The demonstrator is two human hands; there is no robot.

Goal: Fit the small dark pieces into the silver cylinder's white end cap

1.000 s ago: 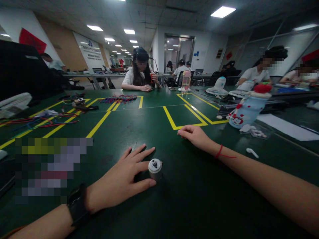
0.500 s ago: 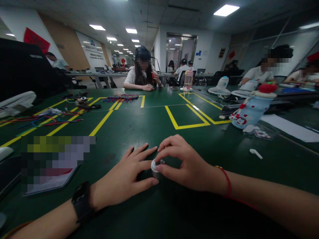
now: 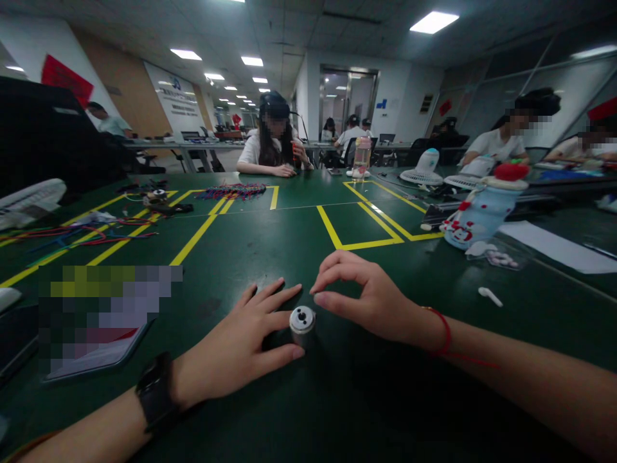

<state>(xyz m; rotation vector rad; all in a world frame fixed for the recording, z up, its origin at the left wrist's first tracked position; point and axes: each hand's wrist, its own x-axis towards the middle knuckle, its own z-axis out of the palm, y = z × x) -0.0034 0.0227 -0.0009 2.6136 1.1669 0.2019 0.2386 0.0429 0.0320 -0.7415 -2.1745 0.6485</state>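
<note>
A short metal cylinder (image 3: 303, 326) stands upright on the green table, its pale top showing a dark centre hole and small dark spots. My left hand (image 3: 236, 350) lies low with its fingers spread; the index finger and thumb hold the cylinder's left side and base. To the right and slightly above it, my right hand (image 3: 369, 296) is apart from the cylinder, thumb and index fingertips pinched close together. Whatever is between those tips, if anything, is too small to make out.
Wires (image 3: 87, 235) and a plastic-covered sheet (image 3: 101, 347) lie left. At right are a blue bottle (image 3: 486, 212), a white earbud (image 3: 490, 296), a bag of small beads (image 3: 501, 258) and paper (image 3: 559, 247). A person (image 3: 274, 138) sits across the table.
My right hand has lifted off the cylinder and moved a little up and to the right, uncovering its top. My left hand has stayed in place around the cylinder.
</note>
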